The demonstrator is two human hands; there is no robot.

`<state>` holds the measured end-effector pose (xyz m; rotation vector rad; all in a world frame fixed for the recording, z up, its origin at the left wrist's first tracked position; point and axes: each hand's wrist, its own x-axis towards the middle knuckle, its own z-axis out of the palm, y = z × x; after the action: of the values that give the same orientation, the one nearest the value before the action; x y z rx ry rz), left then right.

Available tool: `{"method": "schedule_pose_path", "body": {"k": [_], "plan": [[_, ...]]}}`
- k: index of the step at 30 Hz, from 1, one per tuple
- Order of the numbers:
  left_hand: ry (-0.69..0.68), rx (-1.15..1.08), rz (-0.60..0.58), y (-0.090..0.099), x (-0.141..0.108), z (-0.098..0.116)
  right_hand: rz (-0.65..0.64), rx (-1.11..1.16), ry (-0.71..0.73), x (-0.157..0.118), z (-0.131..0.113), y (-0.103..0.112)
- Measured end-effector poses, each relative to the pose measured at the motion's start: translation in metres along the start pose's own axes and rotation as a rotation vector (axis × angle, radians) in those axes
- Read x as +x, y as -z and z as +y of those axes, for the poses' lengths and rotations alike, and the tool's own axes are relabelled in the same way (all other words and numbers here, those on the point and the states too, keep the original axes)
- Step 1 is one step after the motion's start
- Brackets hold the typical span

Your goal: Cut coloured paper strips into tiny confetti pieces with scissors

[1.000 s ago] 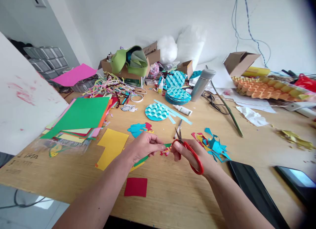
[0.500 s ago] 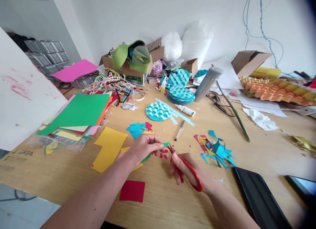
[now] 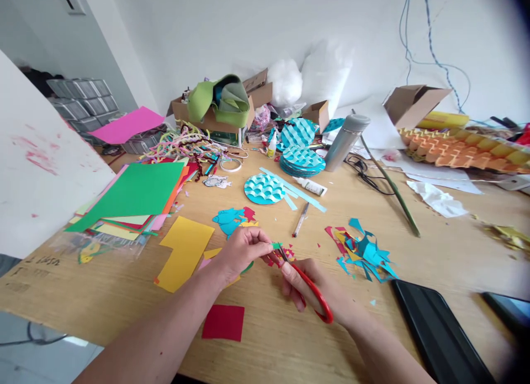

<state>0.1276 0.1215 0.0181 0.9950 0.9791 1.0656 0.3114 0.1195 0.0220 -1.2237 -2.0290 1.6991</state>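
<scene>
Scissors [image 3: 318,297] in right hand [image 3: 305,283] seemingly touch green paper [image 3: 276,245] in left hand [image 3: 245,249].

A small spot [image 3: 161,353] marks the bare left forearm [image 3: 165,323].

The left forearm [image 3: 153,323] runs out of the bottom edge; the black phone [image 3: 439,329] is cut off there too.
</scene>
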Motion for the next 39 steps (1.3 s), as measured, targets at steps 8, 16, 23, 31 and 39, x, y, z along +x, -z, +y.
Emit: {"method": "schedule_pose_path", "body": {"k": [8,16,23,31,39], "plan": [[-0.033,0.011,-0.016,-0.0003,0.0003,0.0003,0.007,0.023,-0.007,0.0020,0.0041,-0.0007],[-0.041,0.011,-0.029,-0.0002,-0.0006,0.0011,0.020,0.065,-0.018,0.0032,0.0040,-0.0033],[-0.044,0.015,-0.024,0.0008,0.0003,-0.0009,0.022,0.081,-0.020,0.0025,0.0099,-0.0031],[-0.043,0.002,-0.027,0.0009,0.0002,-0.0009,0.028,0.102,-0.039,0.0050,0.0085,-0.0033],[-0.034,-0.001,-0.038,0.0013,0.0000,-0.0001,0.034,0.098,-0.074,0.0043,0.0053,-0.0035]]}}
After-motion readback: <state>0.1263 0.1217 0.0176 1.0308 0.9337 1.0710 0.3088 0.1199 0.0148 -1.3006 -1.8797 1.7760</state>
